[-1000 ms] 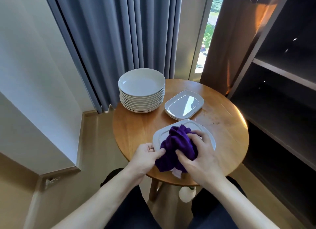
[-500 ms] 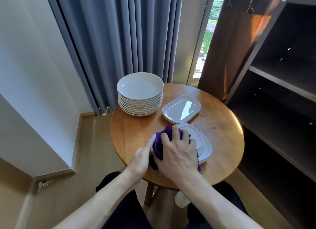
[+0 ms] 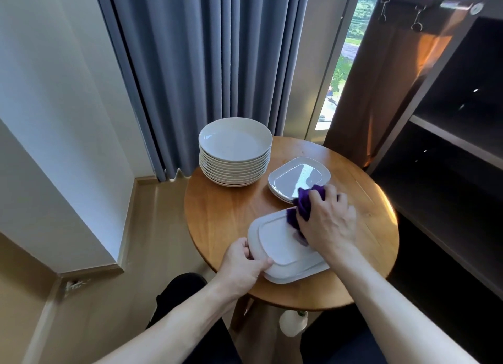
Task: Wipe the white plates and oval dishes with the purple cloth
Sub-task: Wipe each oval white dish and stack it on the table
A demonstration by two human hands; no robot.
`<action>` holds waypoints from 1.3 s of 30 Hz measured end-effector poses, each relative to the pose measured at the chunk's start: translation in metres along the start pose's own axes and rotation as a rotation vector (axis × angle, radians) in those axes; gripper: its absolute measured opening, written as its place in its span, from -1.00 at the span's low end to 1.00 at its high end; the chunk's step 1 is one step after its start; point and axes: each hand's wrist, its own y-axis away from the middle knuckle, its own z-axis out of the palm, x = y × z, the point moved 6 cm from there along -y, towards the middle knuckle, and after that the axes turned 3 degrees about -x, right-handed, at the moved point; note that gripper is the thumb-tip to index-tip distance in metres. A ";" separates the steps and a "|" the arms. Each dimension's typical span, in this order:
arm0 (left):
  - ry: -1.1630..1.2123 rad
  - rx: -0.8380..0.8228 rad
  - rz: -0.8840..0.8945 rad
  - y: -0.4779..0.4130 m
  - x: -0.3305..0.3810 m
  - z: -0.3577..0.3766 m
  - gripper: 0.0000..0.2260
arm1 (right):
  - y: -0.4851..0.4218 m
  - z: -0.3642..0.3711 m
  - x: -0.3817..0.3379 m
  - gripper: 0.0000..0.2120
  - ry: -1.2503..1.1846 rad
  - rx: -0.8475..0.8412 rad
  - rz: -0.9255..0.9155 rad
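The left hand (image 3: 242,265) grips the near rim of an oval dish (image 3: 275,241), thumb on top and fingers curled under. The right hand (image 3: 329,222) clutches the bunched purple cloth (image 3: 304,206) and presses it on the dish's far right corner. Just beyond lie more oval dishes (image 3: 296,176). A stack of white plates (image 3: 235,143) stands at the far left of the round wooden surface (image 3: 223,211).

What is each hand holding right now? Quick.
Left hand: closed, gripping the near-left edge of the oval dish.
Right hand: closed on the purple cloth, pressing it onto that dish.
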 end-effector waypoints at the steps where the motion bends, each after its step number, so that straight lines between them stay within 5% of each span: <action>1: 0.008 0.008 -0.001 0.000 0.000 -0.001 -0.62 | -0.001 0.002 0.012 -0.45 0.019 -0.023 0.026; 12: 0.078 -0.060 0.008 -0.006 -0.003 -0.004 -0.65 | 0.064 -0.005 0.016 -0.46 0.005 -0.087 0.012; 24: 0.265 -0.214 0.049 -0.004 0.000 -0.004 -0.67 | 0.072 -0.044 -0.083 -0.52 -0.209 0.003 -0.370; 33: 0.040 -0.221 0.108 -0.001 0.002 0.003 -0.48 | 0.009 -0.029 -0.081 -0.79 -0.112 -0.336 -0.368; 39: 0.061 -0.151 0.035 -0.003 -0.004 0.000 -0.39 | -0.026 -0.017 -0.055 -0.76 -0.091 -0.443 -0.221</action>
